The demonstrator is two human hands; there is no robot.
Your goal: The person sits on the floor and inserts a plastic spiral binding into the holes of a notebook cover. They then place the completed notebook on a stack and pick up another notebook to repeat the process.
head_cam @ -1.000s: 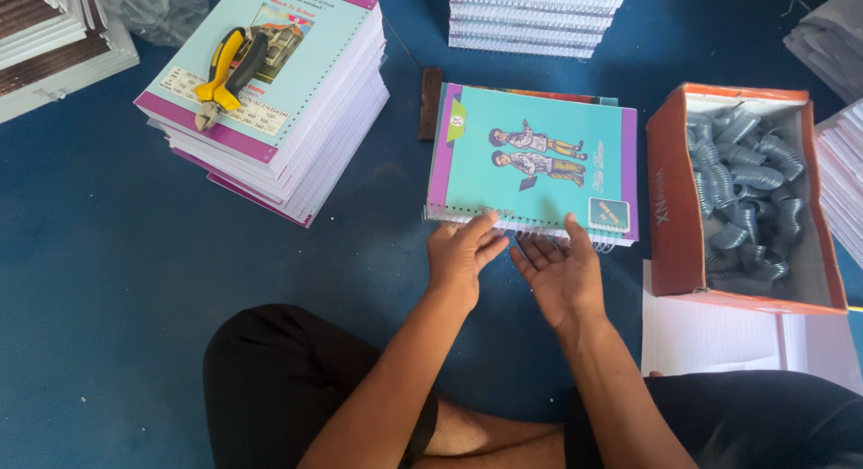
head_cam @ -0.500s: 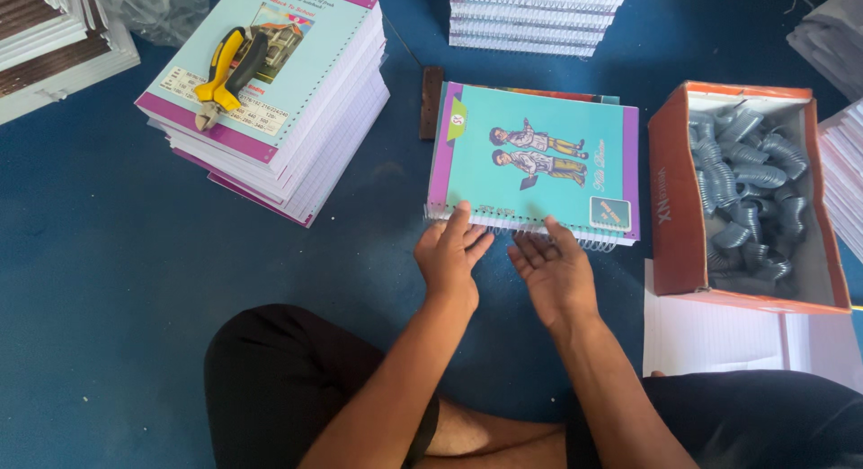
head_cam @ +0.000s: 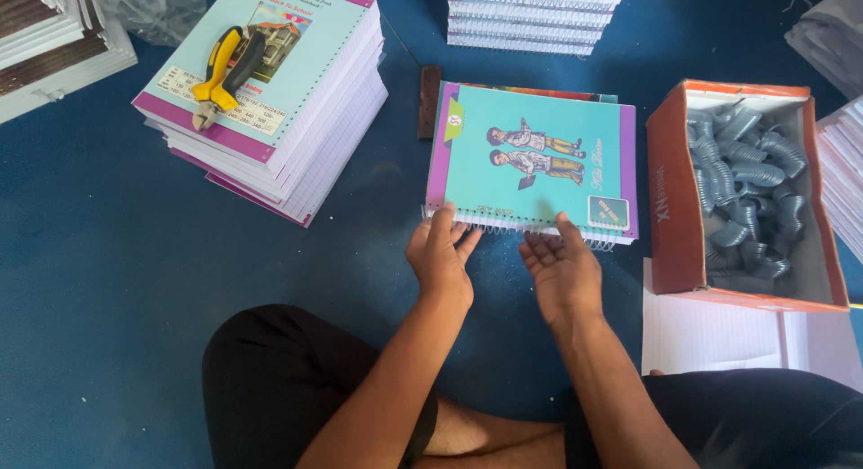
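Left hand (head_cam: 440, 258) palm down, fingers loosely spread, fingertips touching the near spiral edge of the teal-and-purple spiral-bound notebook (head_cam: 535, 159); nothing clasped. Right hand (head_cam: 562, 269) open, palm turned partly up, fingers extended, index tip touching the same wire binding just right of the left hand; also holding nothing. The two hands are just beside each other, not touching.

The notebook lies flat on the blue floor (head_cam: 108, 253) directly in front of the seated person, binding toward them, cover with two cartoon figures facing up. It seems to sit on at least one more notebook, whose edge shows at the far side; count there unclear.

One yellow-and-black pair of pliers (head_cam: 225, 73) rests on top of one tall stack of purple-edged notebooks (head_cam: 288, 127), left of the centre notebook, well apart from the hands. One small dark brown block (head_cam: 430, 100) lies on the floor just beside the notebook's far left corner. One stack of white spiral-bound pads (head_cam: 530, 15) sits at the far edge. One open orange cardboard box (head_cam: 670, 199) to the right, filled with many grey metal spiral coils (head_cam: 746, 190), too tangled to count. White ruled sheets (head_cam: 710, 334) lie beside the box's near side.
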